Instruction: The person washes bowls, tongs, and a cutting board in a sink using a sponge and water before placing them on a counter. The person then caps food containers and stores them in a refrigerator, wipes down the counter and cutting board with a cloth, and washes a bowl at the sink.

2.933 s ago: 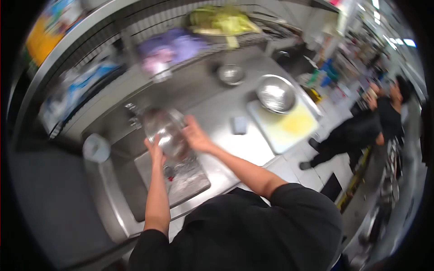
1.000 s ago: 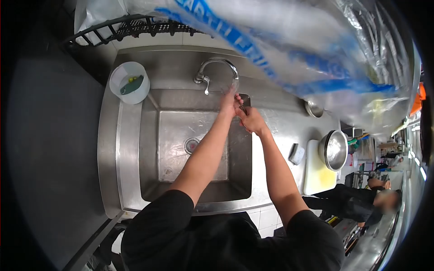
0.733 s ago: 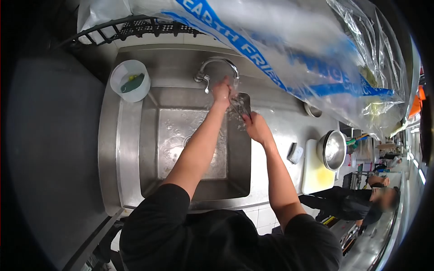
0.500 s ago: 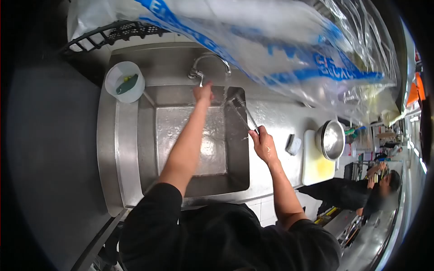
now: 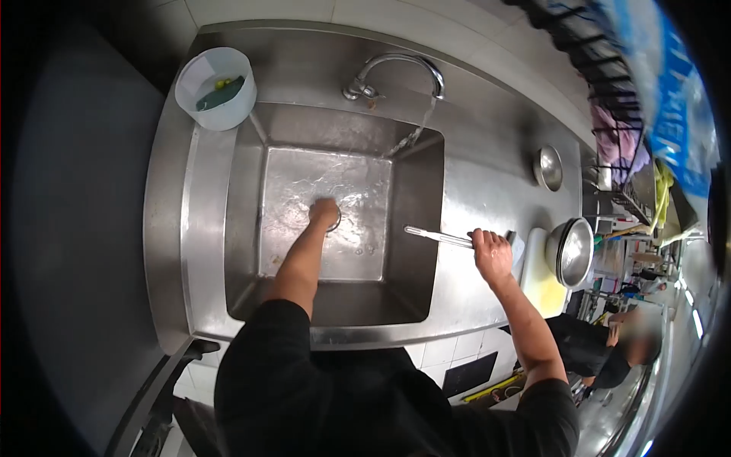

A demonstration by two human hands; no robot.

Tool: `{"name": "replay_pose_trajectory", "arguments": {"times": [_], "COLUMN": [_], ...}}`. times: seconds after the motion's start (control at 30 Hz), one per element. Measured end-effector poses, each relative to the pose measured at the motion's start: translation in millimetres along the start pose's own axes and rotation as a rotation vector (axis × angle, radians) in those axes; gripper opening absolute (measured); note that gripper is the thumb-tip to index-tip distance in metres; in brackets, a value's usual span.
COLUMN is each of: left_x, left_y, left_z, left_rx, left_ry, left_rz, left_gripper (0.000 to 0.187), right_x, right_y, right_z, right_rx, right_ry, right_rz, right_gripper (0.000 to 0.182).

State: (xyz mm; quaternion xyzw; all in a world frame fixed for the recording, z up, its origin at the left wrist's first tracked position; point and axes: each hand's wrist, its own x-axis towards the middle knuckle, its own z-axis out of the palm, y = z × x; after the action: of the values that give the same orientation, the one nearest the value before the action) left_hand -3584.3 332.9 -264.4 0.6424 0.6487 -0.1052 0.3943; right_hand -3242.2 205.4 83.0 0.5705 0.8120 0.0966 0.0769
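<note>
My left hand (image 5: 325, 214) reaches down to the floor of the steel sink (image 5: 412, 271), over the round drain (image 5: 335, 221). Its fingers point away from me and are blurred, so whether they grip anything does not show. Closed around a pair of metal tongs (image 5: 435, 234), my right hand (image 5: 493, 255) is above the counter to the right of the sink. The tongs' tips extend leftward over the sink's right wall. Water runs from the curved faucet (image 5: 403, 58) into the back right of the basin.
A white bucket (image 5: 242, 108) with green items inside stands at the back left. On the right are a small metal bowl (image 5: 547, 168), stacked bowls (image 5: 575, 253) and a cutting board (image 5: 537, 280). A black rack (image 5: 614, 99) hangs above; a person (image 5: 590, 346) stands beyond.
My left hand has left the faucet handle and gone down to the drain. The tongs have moved from beside the water stream toward the right. My view has tilted away from the plastic bag.
</note>
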Motion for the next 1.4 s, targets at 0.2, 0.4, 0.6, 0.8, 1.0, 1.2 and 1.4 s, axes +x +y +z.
{"name": "replay_pose_trajectory", "arguments": {"times": [0.2,0.4,0.6,0.8,1.0,1.2,1.4], "left_x": [4.9,11.2,-167.6,-145.0,-124.0,-40.4,0.3], "left_y": [-53.0,-34.9,37.4,-13.8,56.8,168.9,160.5], "left_z": [75.6,55.0,-247.8,-427.5,-338.9,-276.4,-292.5], "left_rx": [0.357,-0.489,-0.674,-0.034,-0.497,-1.028,-0.987], "left_ry": [0.128,0.241,1.161,0.937,0.890,0.205,0.301], "left_rz": [0.260,0.144,0.698,0.134,0.611,0.420,0.498], "left_gripper": [0.028,0.015,0.005,0.037,0.011,0.025,0.035], "right_x": [-26.7,-44.1,-42.5,-33.7,-35.1,-63.5,-139.3], "right_y": [-19.7,-39.4,-34.2,-60.4,-101.0,-118.4,-87.7], "right_z": [-3.1,-12.2,4.0,-21.3,-42.3,-55.2,-35.0], "right_rx": [0.095,0.276,0.342,1.559,1.933,1.676,1.737], "right_ry": [-0.152,0.020,-0.293,-0.319,-0.132,0.025,-0.034], "right_rz": [0.163,0.177,0.615,0.854,0.923,0.788,0.828], "right_gripper": [0.010,0.016,0.012,0.028,0.033,0.037,0.036]}}
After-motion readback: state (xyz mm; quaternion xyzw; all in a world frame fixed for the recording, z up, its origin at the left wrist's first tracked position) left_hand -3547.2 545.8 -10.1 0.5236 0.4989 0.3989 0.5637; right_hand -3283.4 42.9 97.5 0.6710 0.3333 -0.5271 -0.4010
